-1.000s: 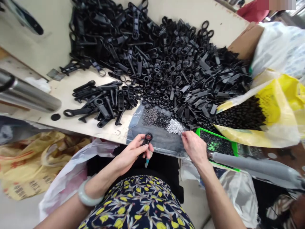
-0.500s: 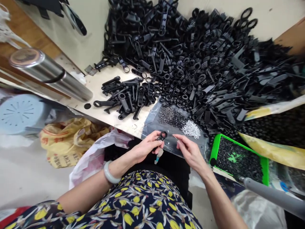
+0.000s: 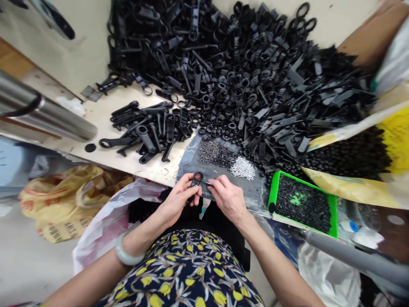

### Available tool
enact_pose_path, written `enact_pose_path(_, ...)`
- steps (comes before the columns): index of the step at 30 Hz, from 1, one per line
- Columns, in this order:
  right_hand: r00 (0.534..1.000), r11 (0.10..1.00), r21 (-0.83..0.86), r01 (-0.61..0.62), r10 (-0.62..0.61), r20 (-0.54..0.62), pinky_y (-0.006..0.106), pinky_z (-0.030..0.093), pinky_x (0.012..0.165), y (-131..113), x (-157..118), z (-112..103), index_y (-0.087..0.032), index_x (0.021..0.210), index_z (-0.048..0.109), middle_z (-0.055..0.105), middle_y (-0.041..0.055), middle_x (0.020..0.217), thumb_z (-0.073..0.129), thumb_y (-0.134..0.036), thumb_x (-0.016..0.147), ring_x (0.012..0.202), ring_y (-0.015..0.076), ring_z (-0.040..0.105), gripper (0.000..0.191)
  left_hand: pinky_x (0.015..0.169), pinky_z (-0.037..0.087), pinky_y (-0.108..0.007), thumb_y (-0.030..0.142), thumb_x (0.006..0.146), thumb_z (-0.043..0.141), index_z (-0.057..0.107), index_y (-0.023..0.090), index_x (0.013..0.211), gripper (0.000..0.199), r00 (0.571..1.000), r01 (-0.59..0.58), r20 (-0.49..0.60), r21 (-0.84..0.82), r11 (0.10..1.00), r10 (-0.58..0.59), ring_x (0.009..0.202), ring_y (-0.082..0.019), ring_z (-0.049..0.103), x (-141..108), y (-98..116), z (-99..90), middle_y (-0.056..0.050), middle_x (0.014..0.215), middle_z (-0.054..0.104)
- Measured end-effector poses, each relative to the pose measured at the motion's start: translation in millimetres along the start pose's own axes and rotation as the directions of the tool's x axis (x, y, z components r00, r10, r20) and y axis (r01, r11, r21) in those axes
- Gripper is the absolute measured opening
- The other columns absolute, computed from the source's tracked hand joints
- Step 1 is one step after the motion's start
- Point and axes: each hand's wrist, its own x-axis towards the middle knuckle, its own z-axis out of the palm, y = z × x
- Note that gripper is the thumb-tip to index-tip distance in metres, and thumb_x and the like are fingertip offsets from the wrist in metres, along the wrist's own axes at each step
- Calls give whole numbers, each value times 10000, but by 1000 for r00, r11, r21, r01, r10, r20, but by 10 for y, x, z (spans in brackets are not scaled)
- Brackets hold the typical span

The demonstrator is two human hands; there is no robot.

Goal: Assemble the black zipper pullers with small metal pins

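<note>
The bench (image 3: 158, 170) is crowded at the rear by a dense heap of black rings and flat strips (image 3: 236, 81), and flanked by a smooth, metallic cylinder (image 3: 60, 119) at left and a green-rimmed tray (image 3: 274, 189) at right. Nearer the front, a smaller pile of ring-ended black handles (image 3: 147, 136) is placed. On a smooth, dark mat (image 3: 207, 168), thin, shiny silver pins (image 3: 243, 168) are heaped beside grainy, dark pieces (image 3: 217, 153). A ring-ended black part (image 3: 195, 183) is gripped by the left hand (image 3: 177, 200), fingers closed, at the mat's front. By the right hand (image 3: 228, 198), a slim piece (image 3: 209, 184), too small to identify, is pinched near the ring.
</note>
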Motion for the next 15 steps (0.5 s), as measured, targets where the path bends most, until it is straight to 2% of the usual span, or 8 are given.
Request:
enact_pose_path(3,998,994,-105,-1,-5,-56,250,426,646,98,52,12,-255,1148,715,720,51,1003,416,-273,1108,832,143,685,302,560,376,-214,361,879,725,537,214,1203,403,1000,1,-2,33,999,-1,607,-93,565,4,17,13,25,826,642)
enact_pose_path(6,980,982,-147,-120,93,-178,261,429,682,287,-10,-111,-234,1124,722,736,61,1001,447,-248,1091,832,153,681,277,556,380,-212,357,889,708,538,211,1193,378,1000,-16,-7,62,998,17,619,-96,572,17,47,68,10,860,657)
enact_pose_path(9,914,965,-4,-263,247,-322,271,470,739,438,-134,-267,-230,1136,719,732,69,1062,479,-305,1084,868,172,686,257,592,435,-226,332,902,682,551,210,1194,342,993,-107,-31,114,988,111,701,-103,605,65,72,155,-41,1053,678)
enact_pose_path(11,882,947,132,-292,320,-345,288,499,767,444,-202,-323,-235,1127,717,720,72,1070,483,-347,1081,878,185,684,264,697,505,-251,313,912,670,555,218,1213,336,980,-185,-38,166,969,194,829,-123,646,134,62,206,-68,1217,651)
enact_pose_path(13,904,944,211,-253,309,-296,295,515,763,352,-237,-306,-246,1115,718,714,70,1046,484,-368,1080,847,184,679,267,834,539,-285,302,932,644,541,229,1238,331,969,-237,-23,209,949,247,1001,-159,665,222,28,230,-78,1330,612)
enact_pose_path(15,962,970,188,-156,193,-196,287,507,738,199,-235,-218,-256,1138,722,717,70,1019,471,-357,1086,828,178,678,276,874,541,-301,302,960,598,518,235,1255,313,963,-261,10,264,929,268,1069,-178,659,311,-9,219,-81,1354,603)
